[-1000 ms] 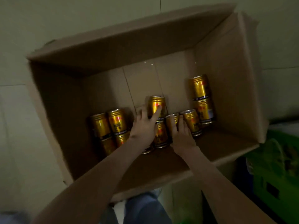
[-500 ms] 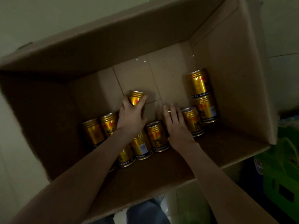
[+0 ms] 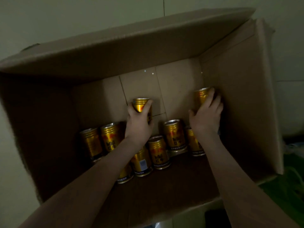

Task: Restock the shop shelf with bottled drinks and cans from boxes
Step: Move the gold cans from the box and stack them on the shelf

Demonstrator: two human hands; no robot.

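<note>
Now | box (image 3: 246,79): open, gold cans (image 3: 174,135) clustered inside | left hand (image 3: 139,124): gripping one can (image 3: 140,105) | right hand (image 3: 206,116): wrapped around another (image 3: 200,96) by the box's right wall

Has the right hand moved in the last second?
Yes. The right hand left the middle cans and went rightward to the box's right wall, where it now grips a can.

The cans (image 3: 158,152) were gold with red graphics and black lettering; the cardboard box (image 3: 238,79) was plain brown.
</note>
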